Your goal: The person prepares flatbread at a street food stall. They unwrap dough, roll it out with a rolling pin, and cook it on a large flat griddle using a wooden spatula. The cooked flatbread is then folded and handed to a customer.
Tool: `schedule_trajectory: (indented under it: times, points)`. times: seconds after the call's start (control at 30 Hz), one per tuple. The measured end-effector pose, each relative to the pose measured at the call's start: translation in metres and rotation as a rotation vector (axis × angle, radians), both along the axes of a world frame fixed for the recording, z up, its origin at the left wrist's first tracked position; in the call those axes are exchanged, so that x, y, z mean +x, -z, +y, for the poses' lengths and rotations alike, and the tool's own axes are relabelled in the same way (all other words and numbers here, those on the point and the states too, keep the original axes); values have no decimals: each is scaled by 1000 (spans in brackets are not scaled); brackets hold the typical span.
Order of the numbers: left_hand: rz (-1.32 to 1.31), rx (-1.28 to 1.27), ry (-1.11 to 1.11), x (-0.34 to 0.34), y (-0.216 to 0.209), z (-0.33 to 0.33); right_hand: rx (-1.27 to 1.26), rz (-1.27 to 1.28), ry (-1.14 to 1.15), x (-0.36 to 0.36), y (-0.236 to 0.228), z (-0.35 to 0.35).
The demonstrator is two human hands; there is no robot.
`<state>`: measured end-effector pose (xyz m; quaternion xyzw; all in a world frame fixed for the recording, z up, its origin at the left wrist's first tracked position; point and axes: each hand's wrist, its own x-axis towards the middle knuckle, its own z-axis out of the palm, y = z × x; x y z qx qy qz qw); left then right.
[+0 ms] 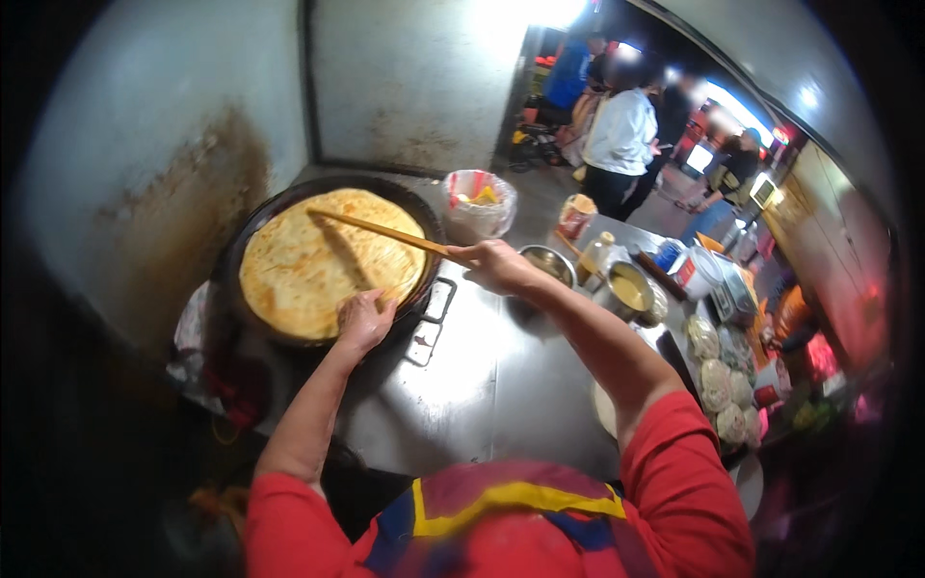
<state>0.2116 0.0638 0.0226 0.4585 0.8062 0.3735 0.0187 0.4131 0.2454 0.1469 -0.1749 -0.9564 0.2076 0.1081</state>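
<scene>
A large round golden flatbread (289,265) with browned spots lies in a wide dark griddle pan (429,212). My right hand (503,267) is closed around one end of a long wooden stick (385,231). The stick reaches left across the flatbread, its far end over the upper part of the bread. My left hand (364,321) is at the near right edge of the flatbread, its fingers pinched on that edge. The fingertips are partly blurred.
On the steel counter (462,385) stand a bag-lined tub (480,204), a metal pot (547,265), a pot of yellowish liquid (628,287) and a bottle (599,249). Wrapped dough rounds (716,385) sit at right. A metal wall (405,87) rises behind the pan; people stand beyond the counter.
</scene>
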Motion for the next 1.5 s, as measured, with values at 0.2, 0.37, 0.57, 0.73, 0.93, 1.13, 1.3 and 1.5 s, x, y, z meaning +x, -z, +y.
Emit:
schedule_trajectory:
  times: [0.2,0.37,0.57,0.73,0.93,1.13,1.3,1.5]
  points:
    - [-41,-224,-111,-62,-5,-48,-34,-121,258,78,-35,-9]
    - [143,-283,-232,-147,21,-83,193,18,-47,151,-90,-17]
    - [213,-614,-146,-163,-1,-74,663,-192,-73,143,-131,-45]
    - [160,-581,-167,-169,25,-75,361,-367,196,87,-135,-34]
    - [130,-507,-166,-117,20,-55,478,-378,178,61,-71,-13]
    - [298,289,51,11,-1,-122,544,-225,98,140,-121,0]
    - [-62,248,105,98,-3,-183,859,-447,128,190,-196,-64]
    - [-292,139,-31,131,20,-217,921,-427,-172,172,-222,-99]
